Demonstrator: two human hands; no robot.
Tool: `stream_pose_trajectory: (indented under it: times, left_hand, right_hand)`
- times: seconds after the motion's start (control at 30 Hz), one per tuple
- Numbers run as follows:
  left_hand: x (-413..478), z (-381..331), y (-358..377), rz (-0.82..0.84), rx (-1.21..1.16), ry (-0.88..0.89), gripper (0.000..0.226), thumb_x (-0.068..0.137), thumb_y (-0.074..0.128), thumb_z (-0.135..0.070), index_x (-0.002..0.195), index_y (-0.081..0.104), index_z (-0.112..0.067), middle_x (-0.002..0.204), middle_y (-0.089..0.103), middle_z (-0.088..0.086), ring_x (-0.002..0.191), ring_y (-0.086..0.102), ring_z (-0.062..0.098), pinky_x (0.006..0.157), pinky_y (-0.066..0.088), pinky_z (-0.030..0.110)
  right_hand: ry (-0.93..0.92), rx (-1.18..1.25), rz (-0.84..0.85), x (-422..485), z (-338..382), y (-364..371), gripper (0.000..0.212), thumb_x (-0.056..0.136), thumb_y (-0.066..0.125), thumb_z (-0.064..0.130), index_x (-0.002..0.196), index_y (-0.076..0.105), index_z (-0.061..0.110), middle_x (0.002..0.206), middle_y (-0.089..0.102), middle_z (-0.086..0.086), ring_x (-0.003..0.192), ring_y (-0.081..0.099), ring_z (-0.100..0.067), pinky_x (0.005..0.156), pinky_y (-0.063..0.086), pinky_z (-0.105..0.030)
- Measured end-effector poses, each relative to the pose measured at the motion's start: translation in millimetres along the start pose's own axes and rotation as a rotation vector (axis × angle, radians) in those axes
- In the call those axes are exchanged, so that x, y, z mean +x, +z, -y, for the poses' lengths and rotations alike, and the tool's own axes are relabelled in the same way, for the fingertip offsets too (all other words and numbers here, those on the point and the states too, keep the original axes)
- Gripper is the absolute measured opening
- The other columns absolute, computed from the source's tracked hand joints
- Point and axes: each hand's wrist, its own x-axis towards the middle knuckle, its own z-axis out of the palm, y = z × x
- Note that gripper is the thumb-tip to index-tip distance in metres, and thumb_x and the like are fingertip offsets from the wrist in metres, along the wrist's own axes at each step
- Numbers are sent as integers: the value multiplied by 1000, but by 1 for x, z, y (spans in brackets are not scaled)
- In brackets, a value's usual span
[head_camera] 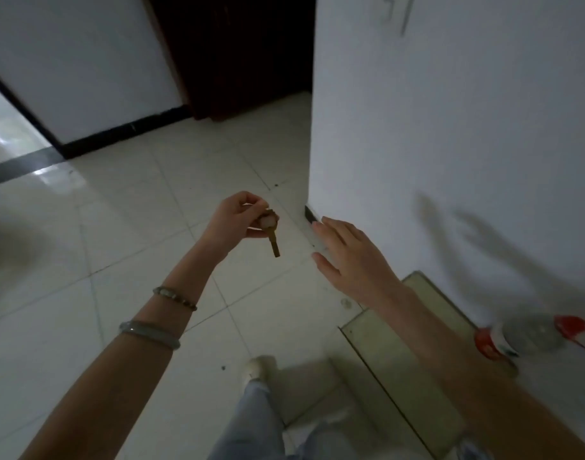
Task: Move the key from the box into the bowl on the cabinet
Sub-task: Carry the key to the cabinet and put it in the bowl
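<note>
Pale glossy floor tiles (125, 234) fill most of the view, dim and a little blurred, with a white wall corner (417, 127) rising on the right and a dark wooden door (238, 54) set back at the top. Left hand (238, 219) is up and out over the tiles, to the left of the wall corner, fingers curled in and pinched tight on the head of the key (273, 242). Its brassy blade hangs straight down below the fingertips, clear of everything, well above the floor. A small pale lump sits at the key's head, too blurred to name. Two bracelets (161, 322) ring that left forearm. Right hand (354, 260) hovers just beside the foot of the wall corner, palm down, fingers spread loose and flat, gripping nothing, not touching the key. Below the wall corner, at lower right, a glass-topped surface (384, 353) shows, and on it lies a clear plastic bottle (530, 335) with a red label, tipped on its side. Down at the bottom edge, light jeans and a pale shoe (256, 365) stand on the tiles.
</note>
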Motion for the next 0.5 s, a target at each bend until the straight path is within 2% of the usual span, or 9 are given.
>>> stream_pose_trajectory:
  times: [0.1,0.23,0.5]
  left_hand:
    - [-5,-6,-41,-85,23,-7,9,94,50,-10,93,56,-3,87,69,14,73,71,20,63,61,31]
    - [8,-10,-92,-186,15,-21,9,94,51,-10,89,57,-5,84,68,13,67,70,18,61,61,30]
    - [97,-21,-195,-193,34,6,9,92,54,-14,88,59,-9,84,71,12,72,72,19,57,59,26]
  right_hand:
    - [-97,-1,34,33,19,8,48,91,51,26,132,38,4,133,49,-20,124,45,-32,102,42,-47]
    - [-197,-24,44,85,40,25,49,90,53,25,131,39,3,131,52,-21,121,48,-33,101,42,-46]
    - [-175,12,65,218,69,67,50,91,49,28,134,35,5,134,50,-18,125,44,-30,105,39,-43]
